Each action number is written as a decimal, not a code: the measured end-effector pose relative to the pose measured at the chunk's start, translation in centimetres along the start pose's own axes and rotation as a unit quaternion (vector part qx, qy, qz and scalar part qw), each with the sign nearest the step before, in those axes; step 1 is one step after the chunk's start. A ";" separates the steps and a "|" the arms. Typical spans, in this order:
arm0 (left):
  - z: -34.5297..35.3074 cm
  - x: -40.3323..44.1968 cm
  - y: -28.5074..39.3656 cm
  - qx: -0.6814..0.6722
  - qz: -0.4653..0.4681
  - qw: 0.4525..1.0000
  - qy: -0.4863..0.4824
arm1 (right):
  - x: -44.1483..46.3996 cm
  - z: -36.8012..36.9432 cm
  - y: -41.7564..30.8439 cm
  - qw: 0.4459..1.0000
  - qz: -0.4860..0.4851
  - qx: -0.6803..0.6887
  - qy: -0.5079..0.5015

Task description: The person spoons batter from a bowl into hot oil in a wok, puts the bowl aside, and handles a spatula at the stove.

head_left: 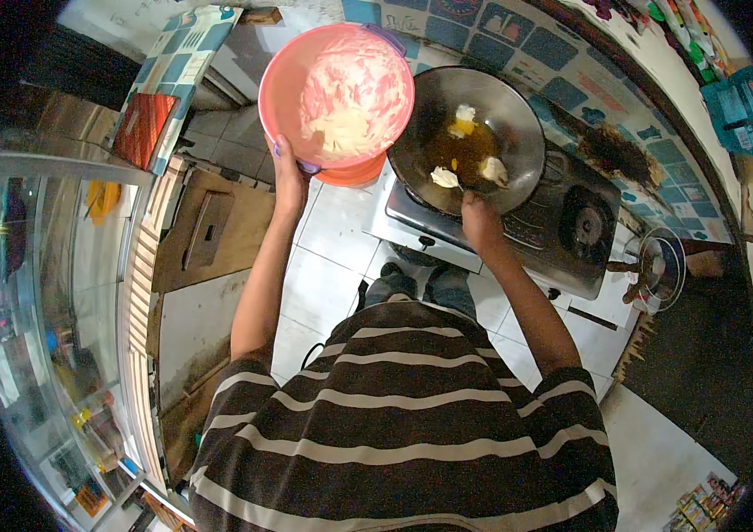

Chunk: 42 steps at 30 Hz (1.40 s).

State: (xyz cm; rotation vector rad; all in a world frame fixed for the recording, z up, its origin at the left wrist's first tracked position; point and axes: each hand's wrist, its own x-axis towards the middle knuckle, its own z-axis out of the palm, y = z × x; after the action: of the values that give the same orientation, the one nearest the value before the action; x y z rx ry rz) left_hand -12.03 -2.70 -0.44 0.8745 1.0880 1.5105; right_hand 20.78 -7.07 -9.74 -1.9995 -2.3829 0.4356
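Note:
My left hand grips the rim of a pink bucket and holds it tilted beside the wok. Pale, thick batter lies in the bucket and is smeared up its inner wall. My right hand is closed over the near edge of a dark wok. It holds what looks like a spoon, mostly hidden by the hand, with a lump of pale batter at its tip. Brown oil fills the wok's bottom, and lumps of batter sit in it.
The wok stands on the left side of a two-burner gas stove; the right burner is bare. An orange container is below the bucket. At the right is a wire strainer. A glass display case stands at the left.

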 end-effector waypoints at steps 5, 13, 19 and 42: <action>-0.4 0.1 -0.5 -0.002 -0.005 1.000 -0.008 | -0.4 -0.7 -0.8 0.993 0.059 0.099 0.036; -0.2 0.0 -0.5 -0.017 -0.004 1.000 -0.010 | 0.5 0.4 -0.3 0.990 0.100 0.101 0.000; -0.5 -0.4 -0.5 -0.019 -0.011 1.000 -0.008 | 0.6 -1.8 -1.3 0.988 0.112 0.100 -0.032; -1.2 -1.3 -0.4 -0.033 -0.009 0.999 0.005 | 5.5 3.7 4.4 0.944 0.217 0.247 0.029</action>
State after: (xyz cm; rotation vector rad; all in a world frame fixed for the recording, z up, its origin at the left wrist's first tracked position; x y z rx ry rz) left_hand -12.76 -4.14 -1.19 0.8112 1.0456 1.5295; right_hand 23.28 -1.85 -15.23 -2.2113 -1.5618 0.8632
